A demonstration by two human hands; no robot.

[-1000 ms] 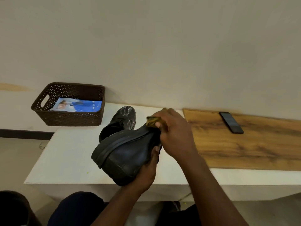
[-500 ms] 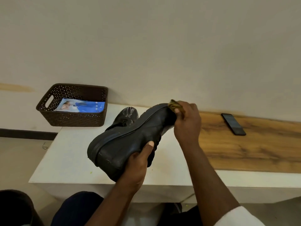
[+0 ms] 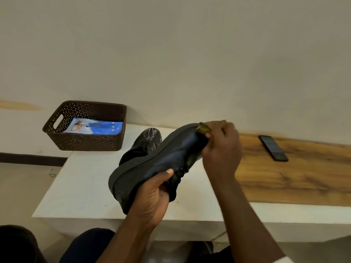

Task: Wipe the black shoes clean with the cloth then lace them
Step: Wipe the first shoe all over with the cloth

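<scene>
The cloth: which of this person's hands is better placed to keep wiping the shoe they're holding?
The right hand. It already grips the cloth against the toe end of the held shoe, while the left hand is wrapped round the shoe's heel end, holding it up off the table.

You have one black shoe (image 3: 152, 168) lifted off the surface (image 3: 81, 186), turned on its side and tilted, with its thick dark sole facing up and left, heel low at the left, toe raised to the right. Its leather is matte, with a faint sheen along the side. A crumpled yellow-green cloth (image 3: 206, 127) sits pressed against the toe end. The second black shoe (image 3: 146, 143) stands upright on the surface just behind the first, its glossy toe pointing toward the wall.
</scene>
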